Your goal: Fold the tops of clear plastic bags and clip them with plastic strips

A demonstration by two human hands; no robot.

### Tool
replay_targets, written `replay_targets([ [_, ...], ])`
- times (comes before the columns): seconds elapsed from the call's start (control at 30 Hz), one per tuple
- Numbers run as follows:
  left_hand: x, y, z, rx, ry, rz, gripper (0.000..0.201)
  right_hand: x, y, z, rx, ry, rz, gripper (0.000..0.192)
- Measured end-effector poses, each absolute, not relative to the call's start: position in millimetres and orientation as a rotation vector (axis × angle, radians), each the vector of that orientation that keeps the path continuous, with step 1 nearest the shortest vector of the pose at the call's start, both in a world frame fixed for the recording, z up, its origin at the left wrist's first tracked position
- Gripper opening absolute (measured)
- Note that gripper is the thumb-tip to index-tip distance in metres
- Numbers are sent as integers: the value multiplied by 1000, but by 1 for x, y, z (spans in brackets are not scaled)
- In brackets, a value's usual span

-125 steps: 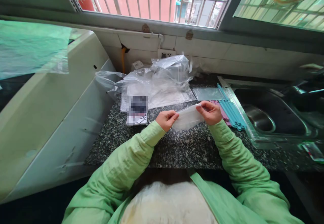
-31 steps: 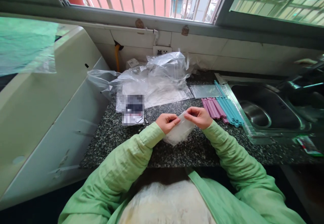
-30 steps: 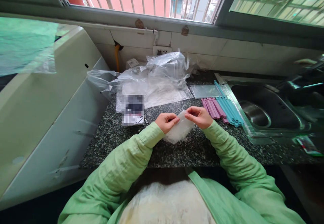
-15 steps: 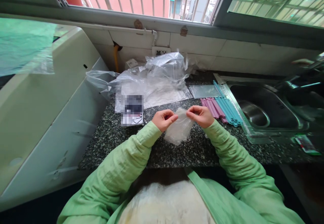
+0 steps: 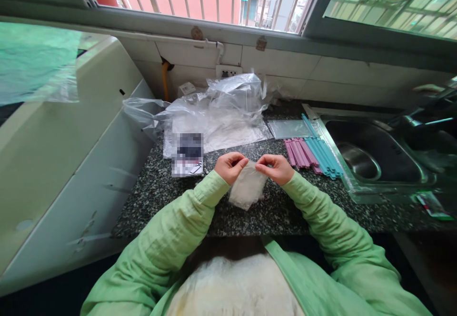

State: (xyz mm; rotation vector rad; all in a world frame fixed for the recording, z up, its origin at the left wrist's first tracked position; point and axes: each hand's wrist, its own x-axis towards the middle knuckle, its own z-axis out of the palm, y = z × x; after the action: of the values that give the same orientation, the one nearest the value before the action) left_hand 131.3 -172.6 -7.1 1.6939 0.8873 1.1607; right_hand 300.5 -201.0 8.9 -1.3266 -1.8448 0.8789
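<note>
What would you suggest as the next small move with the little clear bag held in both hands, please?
Probably part the top edge: the left hand and right hand both pinch the small clear bag at its top, close together, while it hangs over the counter.

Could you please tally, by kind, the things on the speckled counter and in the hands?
Small clear plastic bag held by left hand and right hand: 1
Crumpled clear plastic heap: 1
Flat clear sleeve: 1
Stick bundles, pink and blue: 2
Printed card: 1
Total: 6
</note>
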Motion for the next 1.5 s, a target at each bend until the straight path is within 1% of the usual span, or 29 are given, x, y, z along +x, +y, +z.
replay_targets([
  [0.27,129,-170,-5,1578,929,1147,23,304,-200,8,-1358,-1781,938,29],
  [0.53,129,-170,-3,1513,955,1131,24,307,-200,10,-1376,-1771,845,28],
  [0.8,129,-170,1,1455,961,1121,33,307,-200,8,-1359,-1778,805,28],
  [0.93,128,-168,-3,1432,922,1023,39,306,-200,9,-1336,-1771,810,29],
  [1.07,129,-167,-9,1440,878,947,39,306,-200,9,-1326,-1712,863,33],
  [1.27,132,-167,-10,1392,902,1150,38,303,-197,3,-1270,-1523,1142,48],
  [1.37,130,-164,-14,1384,942,1201,36,300,-198,-1,-1291,-1542,1179,45],
  [1.5,127,-161,-20,1376,961,1199,33,296,-199,-2,-1315,-1562,1120,40],
])
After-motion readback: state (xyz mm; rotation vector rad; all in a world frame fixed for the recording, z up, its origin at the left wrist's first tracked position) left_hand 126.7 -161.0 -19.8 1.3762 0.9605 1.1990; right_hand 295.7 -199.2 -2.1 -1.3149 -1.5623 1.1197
